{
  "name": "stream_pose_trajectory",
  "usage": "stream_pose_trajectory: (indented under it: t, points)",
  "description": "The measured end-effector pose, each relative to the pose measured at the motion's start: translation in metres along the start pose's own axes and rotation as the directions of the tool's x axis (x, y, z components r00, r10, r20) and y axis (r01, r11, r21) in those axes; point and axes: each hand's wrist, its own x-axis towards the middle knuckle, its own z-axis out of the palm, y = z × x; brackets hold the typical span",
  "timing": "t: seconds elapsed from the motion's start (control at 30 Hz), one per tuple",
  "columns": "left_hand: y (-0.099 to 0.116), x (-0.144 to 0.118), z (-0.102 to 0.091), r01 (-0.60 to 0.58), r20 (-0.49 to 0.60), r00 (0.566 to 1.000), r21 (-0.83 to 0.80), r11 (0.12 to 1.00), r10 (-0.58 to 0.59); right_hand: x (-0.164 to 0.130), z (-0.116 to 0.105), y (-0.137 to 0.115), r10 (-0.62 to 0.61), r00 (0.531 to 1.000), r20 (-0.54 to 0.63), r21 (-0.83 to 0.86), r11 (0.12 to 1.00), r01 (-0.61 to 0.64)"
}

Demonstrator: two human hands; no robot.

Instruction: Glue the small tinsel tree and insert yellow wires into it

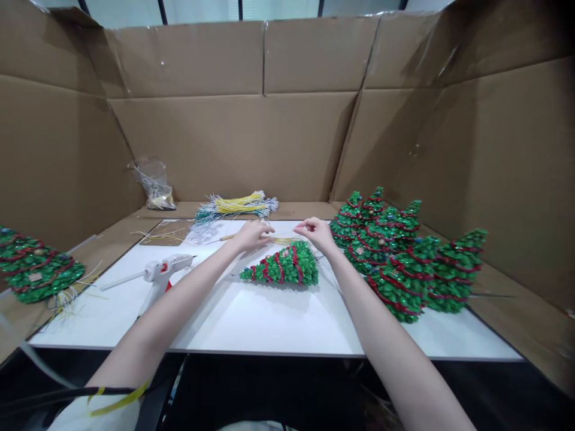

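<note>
A small green Christmas tree (pixel 283 264) with red garland lies on its side on the white board, its tip pointing left. Just beyond it, my left hand (pixel 252 235) has its fingers bent together over some thin yellow strands (pixel 284 240) and a tan stick (pixel 227 237). What its fingertips pinch, if anything, is too small to tell. My right hand (pixel 316 233) is above the tree's base end, thumb and fingers pinched together. Anything between those fingertips is too fine to make out. The two hands are a short way apart, fingertips facing each other.
Several finished-looking trees (pixel 381 239) stand at the right; another tree (pixel 33 266) is at far left. A white glue gun (pixel 164 272) rests left of my forearm. Bundled yellow and white ties (pixel 238 205) lie at the back, near a plastic bag (pixel 155 185). Cardboard walls (pixel 215 137) surround the board.
</note>
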Motion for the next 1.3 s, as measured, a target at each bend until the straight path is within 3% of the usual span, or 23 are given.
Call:
stream_pose_trajectory:
  t: [0.1, 0.23, 0.4, 0.67, 1.07, 1.3]
  points:
    - [0.022, 0.009, -0.011, -0.035, -0.026, 0.999, -0.088, 0.995, 0.033, -0.002, 0.001, -0.01, -0.035, 0.999, -0.018, 0.177, 0.984, 0.037]
    - [0.041, 0.018, -0.018, 0.0, -0.061, 0.998, -0.235, 0.972, -0.014, -0.004, 0.0, -0.018, -0.011, 1.0, -0.023, 0.304, 0.952, 0.017]
    - [0.041, 0.015, -0.024, 0.046, -0.087, 0.993, -0.311, 0.949, -0.076, -0.004, -0.004, -0.022, -0.02, 0.999, -0.043, 0.391, 0.92, 0.035]
    - [0.045, 0.01, -0.033, 0.074, 0.0, 0.996, -0.541, 0.838, -0.088, -0.003, -0.004, -0.02, -0.038, 0.998, -0.054, 0.462, 0.885, 0.058]
    - [0.052, -0.004, -0.036, 0.116, 0.004, 0.991, -0.495, 0.861, -0.132, -0.004, 0.0, -0.028, -0.038, 0.999, -0.011, 0.511, 0.859, 0.038]
    - [0.053, -0.031, -0.046, 0.162, 0.025, 0.986, -0.413, 0.896, -0.166, -0.002, -0.008, -0.024, 0.015, 0.998, -0.062, 0.532, 0.847, 0.021]
